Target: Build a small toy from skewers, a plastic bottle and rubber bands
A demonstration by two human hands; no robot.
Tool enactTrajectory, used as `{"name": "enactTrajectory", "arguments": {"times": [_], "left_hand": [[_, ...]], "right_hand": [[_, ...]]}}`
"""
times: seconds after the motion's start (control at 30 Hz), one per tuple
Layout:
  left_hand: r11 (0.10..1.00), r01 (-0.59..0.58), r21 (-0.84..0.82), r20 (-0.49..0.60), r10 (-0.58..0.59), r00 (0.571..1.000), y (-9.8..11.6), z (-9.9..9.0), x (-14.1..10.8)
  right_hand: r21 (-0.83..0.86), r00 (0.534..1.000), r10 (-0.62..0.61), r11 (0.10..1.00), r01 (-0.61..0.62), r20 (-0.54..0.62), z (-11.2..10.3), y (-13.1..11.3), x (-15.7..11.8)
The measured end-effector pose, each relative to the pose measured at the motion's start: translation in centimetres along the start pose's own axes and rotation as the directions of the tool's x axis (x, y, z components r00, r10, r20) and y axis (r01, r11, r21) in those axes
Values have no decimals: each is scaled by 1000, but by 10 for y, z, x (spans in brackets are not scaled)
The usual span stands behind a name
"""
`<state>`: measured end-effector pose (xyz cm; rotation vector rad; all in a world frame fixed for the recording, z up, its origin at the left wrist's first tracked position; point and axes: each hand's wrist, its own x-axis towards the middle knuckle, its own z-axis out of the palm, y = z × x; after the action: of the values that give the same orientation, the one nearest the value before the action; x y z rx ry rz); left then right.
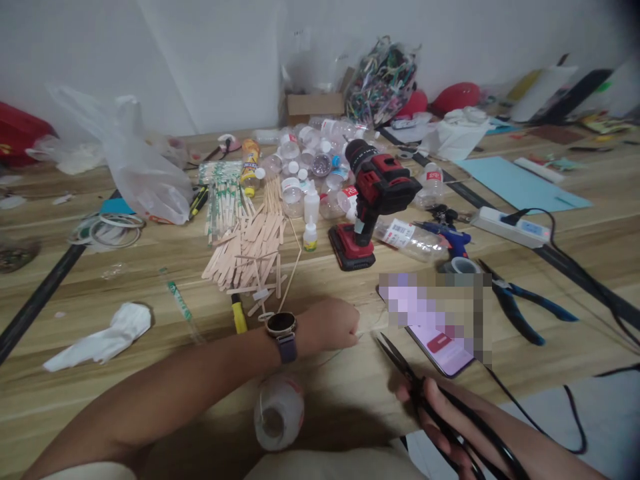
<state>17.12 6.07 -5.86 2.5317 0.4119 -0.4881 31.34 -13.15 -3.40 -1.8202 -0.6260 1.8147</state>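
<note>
My left hand (333,325), with a watch (281,325) on its wrist, is closed low over the table, its fingertips turned away. A thin line, perhaps thread or wire, shows just below it; whether the fingers hold it is hidden. My right hand (437,413) grips black-handled scissors (407,370), their blades nearly together and pointing up and left toward my left hand. Near my body, below the left forearm, is a clear plastic bottle (279,417) with its round opening facing me. A phone (440,343), partly blurred out, lies just beyond the scissors.
Wooden sticks (250,250), a red cordless drill (373,193) and several plastic bottles (310,153) crowd the middle. Pliers (520,303), grey tape (465,269), a blue glue gun (450,233) and a power strip (515,225) lie right. Left are crumpled tissue (110,333) and a white bag (145,167).
</note>
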Motion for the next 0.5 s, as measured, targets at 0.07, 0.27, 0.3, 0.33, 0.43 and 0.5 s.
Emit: {"name": "enactTrajectory", "arguments": {"times": [0.07, 0.27, 0.3, 0.33, 0.43, 0.5], "left_hand": [[999, -4, 35, 18, 3, 1000, 2, 2, 0], [996, -20, 81, 36, 18, 999, 13, 2, -2], [997, -23, 78, 38, 20, 999, 15, 1, -3], [997, -24, 73, 36, 21, 999, 16, 1, -3], [999, -36, 30, 7, 35, 999, 14, -1, -5], [999, -49, -21, -27, 49, 998, 9, -3, -9]], "right_hand": [[-44, 999, 46, 998, -45, 25, -6, -3, 3], [-124, 996, 76, 990, -70, 50, -11, -15, 19], [-129, 996, 75, 989, -67, 56, -10, -17, 21], [-134, 995, 72, 989, -63, 66, -9, -18, 23], [-132, 995, 55, 990, -43, 88, -6, -20, 26], [-124, 994, 38, 992, -25, 102, -5, -19, 27]]}}
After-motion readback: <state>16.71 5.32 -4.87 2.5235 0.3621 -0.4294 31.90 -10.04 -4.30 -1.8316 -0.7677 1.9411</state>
